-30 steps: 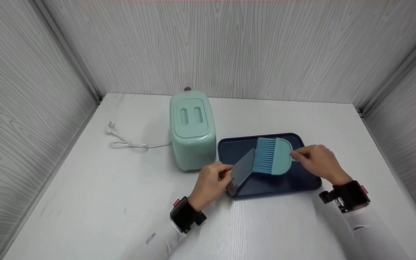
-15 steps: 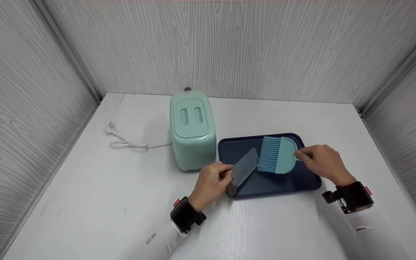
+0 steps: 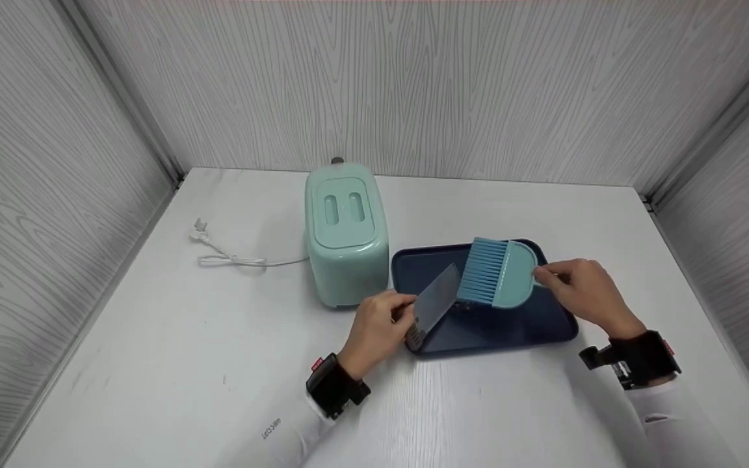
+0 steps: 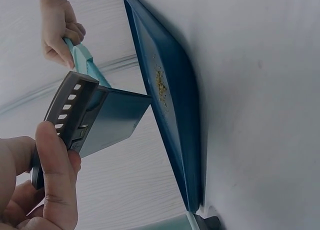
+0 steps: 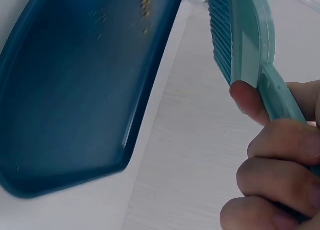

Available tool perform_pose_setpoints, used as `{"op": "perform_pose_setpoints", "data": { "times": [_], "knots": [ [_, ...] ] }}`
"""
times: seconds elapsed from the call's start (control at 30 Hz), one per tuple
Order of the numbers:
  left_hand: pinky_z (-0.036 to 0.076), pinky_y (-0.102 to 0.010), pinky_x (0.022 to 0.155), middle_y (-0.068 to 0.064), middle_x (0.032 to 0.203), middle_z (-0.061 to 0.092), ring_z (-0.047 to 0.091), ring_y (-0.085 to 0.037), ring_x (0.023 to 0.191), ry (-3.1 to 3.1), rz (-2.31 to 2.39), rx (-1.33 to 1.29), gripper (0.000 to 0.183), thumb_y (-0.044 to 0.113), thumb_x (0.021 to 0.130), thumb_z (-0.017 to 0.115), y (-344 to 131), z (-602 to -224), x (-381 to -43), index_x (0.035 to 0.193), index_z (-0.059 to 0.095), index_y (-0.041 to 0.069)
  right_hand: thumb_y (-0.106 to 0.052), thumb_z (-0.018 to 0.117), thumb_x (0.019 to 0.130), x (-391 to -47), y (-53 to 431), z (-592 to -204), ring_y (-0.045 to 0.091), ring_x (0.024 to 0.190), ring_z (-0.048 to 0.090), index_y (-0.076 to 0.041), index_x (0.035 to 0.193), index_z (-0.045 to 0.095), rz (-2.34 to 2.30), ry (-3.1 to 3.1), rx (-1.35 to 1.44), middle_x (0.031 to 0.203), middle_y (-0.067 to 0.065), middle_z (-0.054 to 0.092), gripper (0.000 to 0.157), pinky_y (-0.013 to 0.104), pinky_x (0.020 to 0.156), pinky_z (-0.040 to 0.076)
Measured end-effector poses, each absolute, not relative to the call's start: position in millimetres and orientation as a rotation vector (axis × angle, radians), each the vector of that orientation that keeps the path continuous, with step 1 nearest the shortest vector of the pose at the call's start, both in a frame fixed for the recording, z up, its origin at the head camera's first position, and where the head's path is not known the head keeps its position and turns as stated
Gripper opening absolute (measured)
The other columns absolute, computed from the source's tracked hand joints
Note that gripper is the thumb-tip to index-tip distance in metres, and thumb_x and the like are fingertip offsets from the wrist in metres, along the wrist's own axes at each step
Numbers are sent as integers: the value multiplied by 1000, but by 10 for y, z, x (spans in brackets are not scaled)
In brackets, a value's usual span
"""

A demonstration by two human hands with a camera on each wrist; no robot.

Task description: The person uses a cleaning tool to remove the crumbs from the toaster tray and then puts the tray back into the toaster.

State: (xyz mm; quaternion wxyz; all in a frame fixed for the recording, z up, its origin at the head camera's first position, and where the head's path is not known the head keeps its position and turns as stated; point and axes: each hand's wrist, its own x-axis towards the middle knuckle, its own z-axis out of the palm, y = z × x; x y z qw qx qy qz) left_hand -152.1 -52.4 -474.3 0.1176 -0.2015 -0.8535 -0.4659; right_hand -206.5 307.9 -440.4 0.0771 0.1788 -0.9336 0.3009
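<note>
My left hand [image 3: 378, 328] pinches a grey crumb tray [image 3: 436, 302] by its slotted end [image 4: 65, 107], holding the thin plate tilted over a dark blue tray [image 3: 426, 261]. The plate's lower edge is at or just above the blue tray; contact is unclear. In my right hand [image 3: 586, 296] is the handle of a mint-green brush [image 3: 516, 276], its blue bristles [image 3: 484, 270] close beside the plate. Whether they touch is unclear. Yellow-brown crumbs [image 4: 160, 87] lie on the blue tray in the left wrist view, with scattered specks in the right wrist view.
A mint-green toaster [image 3: 347, 266] stands just left of the blue tray. Its white cord and plug [image 3: 199, 232] lie on the white tabletop [image 3: 218, 357] farther left. Grey wood-grain panels [image 3: 400, 91] enclose the back and sides.
The brush shifted right, then rose a little, its bristles swinging back toward the plate. The crumb tray and my left hand have hardly moved.
</note>
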Motion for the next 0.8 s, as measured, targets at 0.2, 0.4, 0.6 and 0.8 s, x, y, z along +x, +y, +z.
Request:
{"op": "perform_pose_setpoints", "data": {
  "times": [0.2, 0.4, 0.6, 0.8],
  "knots": [
    [50, -19, 62, -8, 88, 72, 60, -9, 72, -2508, -1361, -577, 18, 0, 96, 67, -525, -4762, -1525, 110, 77, -5, -18, 67, 103, -1926, 2863, -4408, 6, 59, 45, -10, 96, 83, 1024, -2726, 537, 68, -3, 63, 20, 21, 58, 38],
    [50, -19, 61, -8, 87, 71, 59, -9, 73, -2517, -1367, -566, 18, 0, 95, 68, -522, -4761, -1522, 110, 77, -5, -13, 68, 101, -1798, 2644, -4430, 5, 56, 42, -8, 101, 83, 1065, -2664, 592, 68, -8, 63, 16, 22, 54, 35],
    [50, -19, 62, -7, 87, 70, 59, -9, 73, -2509, -1368, -569, 18, 0, 96, 67, -513, -4758, -1518, 110, 77, -5, -14, 69, 101, -1705, 2511, -4457, 2, 54, 40, -12, 97, 84, 1055, -2669, 632, 61, -12, 57, 16, 22, 52, 33],
    [48, -19, 61, -7, 86, 70, 59, -8, 71, -2508, -1367, -582, 19, -1, 97, 66, -511, -4765, -1510, 112, 77, -4, -12, 70, 100, -1620, 2482, -4503, 3, 59, 49, -10, 100, 84, 1015, -2687, 628, 75, -5, 73, 14, 22, 56, 40]
  ]
}}
